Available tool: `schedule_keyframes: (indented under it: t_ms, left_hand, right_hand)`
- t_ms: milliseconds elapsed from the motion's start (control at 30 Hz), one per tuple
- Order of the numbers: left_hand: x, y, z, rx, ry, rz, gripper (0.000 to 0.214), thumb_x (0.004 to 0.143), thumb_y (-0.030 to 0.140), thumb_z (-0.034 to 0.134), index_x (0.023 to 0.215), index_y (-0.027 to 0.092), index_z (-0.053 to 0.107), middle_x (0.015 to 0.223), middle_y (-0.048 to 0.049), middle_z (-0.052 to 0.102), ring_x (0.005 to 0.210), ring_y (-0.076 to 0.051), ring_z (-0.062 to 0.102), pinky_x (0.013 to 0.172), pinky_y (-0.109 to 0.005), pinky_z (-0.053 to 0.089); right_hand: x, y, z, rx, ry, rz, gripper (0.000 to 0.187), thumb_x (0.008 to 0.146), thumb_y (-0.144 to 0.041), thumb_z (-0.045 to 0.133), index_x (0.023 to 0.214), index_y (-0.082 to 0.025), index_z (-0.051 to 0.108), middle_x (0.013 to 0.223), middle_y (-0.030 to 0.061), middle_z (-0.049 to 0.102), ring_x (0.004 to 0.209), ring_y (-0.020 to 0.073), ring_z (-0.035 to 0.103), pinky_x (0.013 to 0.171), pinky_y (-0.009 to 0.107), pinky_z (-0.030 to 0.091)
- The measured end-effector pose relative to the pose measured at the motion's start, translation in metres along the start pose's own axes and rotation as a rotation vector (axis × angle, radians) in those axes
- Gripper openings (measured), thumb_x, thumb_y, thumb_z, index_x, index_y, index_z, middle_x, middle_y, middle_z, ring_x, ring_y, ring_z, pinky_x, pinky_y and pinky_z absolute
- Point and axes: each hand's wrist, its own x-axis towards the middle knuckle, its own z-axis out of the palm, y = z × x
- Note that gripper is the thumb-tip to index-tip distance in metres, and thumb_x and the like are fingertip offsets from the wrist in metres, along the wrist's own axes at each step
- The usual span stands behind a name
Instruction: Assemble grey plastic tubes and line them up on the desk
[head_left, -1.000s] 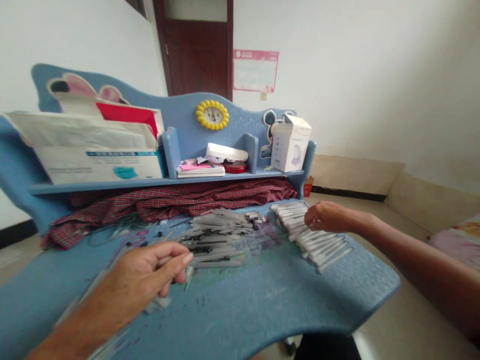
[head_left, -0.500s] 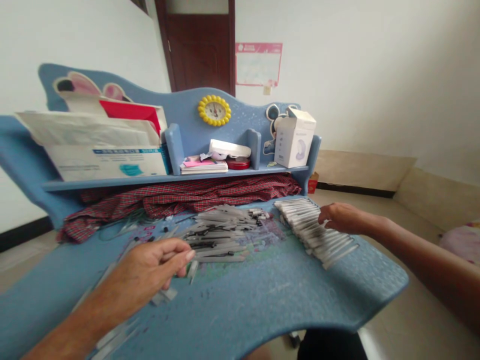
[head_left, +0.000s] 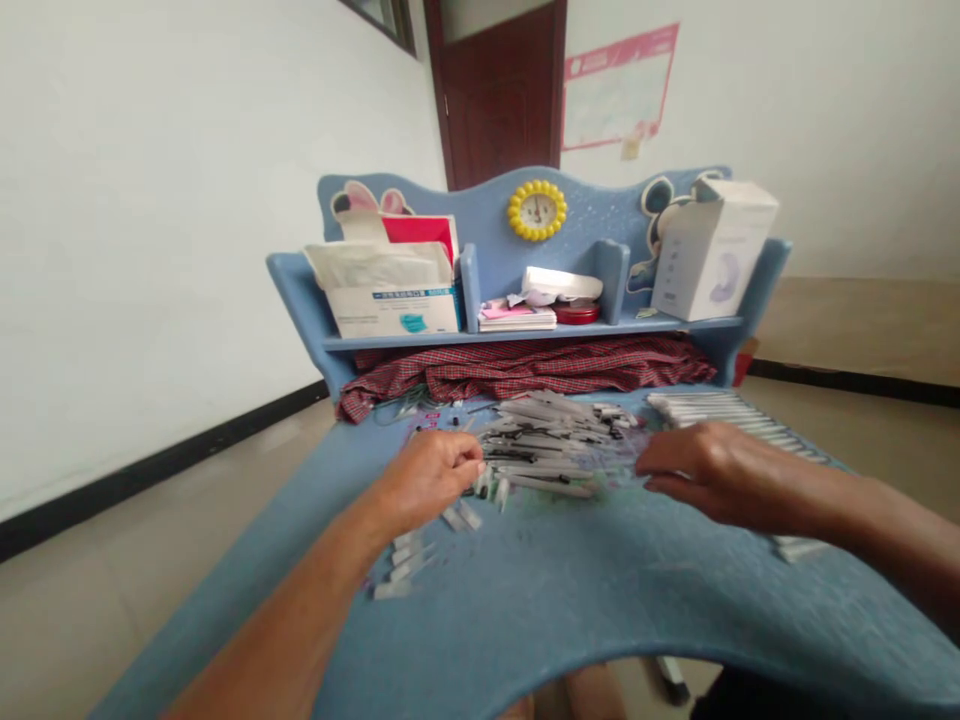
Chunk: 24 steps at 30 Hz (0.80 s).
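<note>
My left hand (head_left: 431,478) is at the left end of a loose pile of grey, translucent pen parts (head_left: 547,440) with black pieces among them. Its thumb and fingers are pinched together, and whatever they hold is too small or hidden to make out. On the pile's right side is my right hand (head_left: 701,468), thumb apart from the fingers, with nothing visible between them. Partly behind that hand and forearm lies a row of pale pens (head_left: 731,410) placed side by side. Small translucent pieces like pen caps (head_left: 405,565) lie below my left hand.
The blue desk (head_left: 525,580) has a curved front edge. At its back, a red checked cloth (head_left: 525,368) lies bunched under a shelf. On the shelf stand a mask box (head_left: 390,305), a notebook stack (head_left: 517,318), a red round tin (head_left: 576,314) and a white box (head_left: 712,255).
My right hand has moved from over the pen row to the right side of the pile. My left hand stays pinched by the pile's left end. The camera view has turned left.
</note>
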Motion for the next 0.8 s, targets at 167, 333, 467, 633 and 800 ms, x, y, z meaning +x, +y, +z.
schedule_keyframes:
  t_ms: [167,333,467,633,800]
  left_hand:
    - [-0.001,-0.002,0.005,0.063,-0.045,0.065,0.018,0.076,0.024,0.049,0.066,0.016,0.061,0.051,0.004,0.045,0.05,-0.01,0.044,0.049,-0.02,0.028]
    - [-0.004,-0.001,0.009,0.104,-0.036,0.078,0.016,0.076,0.02,0.048,0.065,0.016,0.059,0.051,0.0038,0.047,0.05,-0.01,0.045,0.049,-0.02,0.028]
    - [-0.005,-0.001,0.014,0.156,-0.036,0.098,0.016,0.077,0.021,0.047,0.066,0.017,0.059,0.054,0.0029,0.05,0.051,-0.011,0.048,0.05,-0.021,0.028]
    - [-0.007,0.002,0.016,0.193,-0.05,0.112,0.015,0.077,0.021,0.048,0.065,0.018,0.057,0.054,0.0028,0.051,0.052,-0.011,0.049,0.05,-0.02,0.028]
    - [-0.006,0.003,0.016,0.205,-0.037,0.114,0.016,0.079,0.021,0.048,0.067,0.017,0.058,0.054,0.0026,0.052,0.053,-0.011,0.05,0.051,-0.02,0.029]
  right_hand:
    - [0.053,-0.044,0.004,-0.048,-0.216,-0.044,0.019,0.084,-0.023,0.049,0.08,-0.018,0.066,0.08,0.0077,0.07,0.076,0.0205,0.065,0.066,0.028,0.042]
    - [0.083,-0.058,0.023,-0.172,-0.26,-0.001,0.023,0.08,-0.024,0.049,0.087,-0.014,0.069,0.079,0.0162,0.07,0.076,0.0293,0.067,0.062,0.034,0.047]
    - [0.092,-0.058,0.033,-0.201,-0.26,0.038,0.026,0.079,-0.026,0.05,0.09,-0.013,0.07,0.081,0.018,0.07,0.079,0.0322,0.067,0.066,0.039,0.049]
    - [0.093,-0.054,0.035,-0.186,-0.292,0.054,0.027,0.079,-0.028,0.051,0.091,-0.013,0.07,0.085,0.0176,0.071,0.08,0.0318,0.067,0.067,0.04,0.05]
    - [0.091,-0.052,0.038,-0.17,-0.31,0.06,0.028,0.078,-0.026,0.05,0.09,-0.012,0.07,0.085,0.018,0.071,0.08,0.031,0.067,0.067,0.039,0.049]
